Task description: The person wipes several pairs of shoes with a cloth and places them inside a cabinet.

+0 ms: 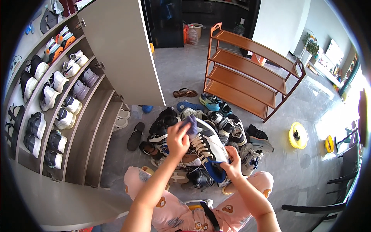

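A black and white sneaker point(214, 145) with cream laces and a blue lining is held up over a heap of shoes. My right hand point(232, 162) grips it by the heel collar. Bunched in my left hand point(177, 140) is a purple cloth point(191, 124), pressed against or close to the toe of the sneaker. Below lie many mixed shoes, among them a grey and white sneaker point(250, 158), a black sneaker point(200, 175) and a teal and black sneaker point(210, 101). The sneaker hides part of the heap.
An open shoe cabinet point(87, 130) on the left holds several pairs; its grey door point(116, 49) stands ajar. Beyond the heap is a brown wooden rack point(246, 78). A yellow basin point(292, 142) sits on the right floor. One dark slipper point(135, 136) lies beside the heap.
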A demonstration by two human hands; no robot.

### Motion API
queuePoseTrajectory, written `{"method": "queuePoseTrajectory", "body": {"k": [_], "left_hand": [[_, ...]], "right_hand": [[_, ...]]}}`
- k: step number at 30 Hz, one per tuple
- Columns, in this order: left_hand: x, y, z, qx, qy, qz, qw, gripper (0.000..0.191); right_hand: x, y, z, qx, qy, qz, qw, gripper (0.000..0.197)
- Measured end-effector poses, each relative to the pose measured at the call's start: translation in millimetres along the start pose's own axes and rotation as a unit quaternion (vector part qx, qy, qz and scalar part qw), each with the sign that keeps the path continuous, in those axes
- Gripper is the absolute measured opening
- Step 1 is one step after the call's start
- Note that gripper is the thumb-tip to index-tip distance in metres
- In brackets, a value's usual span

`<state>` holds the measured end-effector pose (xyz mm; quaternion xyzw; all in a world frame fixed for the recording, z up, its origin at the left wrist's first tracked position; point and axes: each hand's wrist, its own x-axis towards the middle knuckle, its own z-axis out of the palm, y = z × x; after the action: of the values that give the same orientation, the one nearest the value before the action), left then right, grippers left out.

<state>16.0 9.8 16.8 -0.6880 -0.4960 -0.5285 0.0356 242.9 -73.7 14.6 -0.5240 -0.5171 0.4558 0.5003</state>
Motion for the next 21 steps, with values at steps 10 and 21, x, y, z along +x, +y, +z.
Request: {"method": "queuePoseTrajectory", "body": {"k": [10, 21], "left_hand": [[-14, 20, 8, -0.056, -0.067, 0.053, 0.995, 0.045], [-22, 33, 2, -0.103, -0.099, 0.018, 0.990, 0.046]], "right_hand": [[8, 9, -11, 0.230, -0.083, 0.228, 0.942, 0.061], [11, 19, -16, 0.422, -0.074, 0.373, 0.823, 0.058]]}}
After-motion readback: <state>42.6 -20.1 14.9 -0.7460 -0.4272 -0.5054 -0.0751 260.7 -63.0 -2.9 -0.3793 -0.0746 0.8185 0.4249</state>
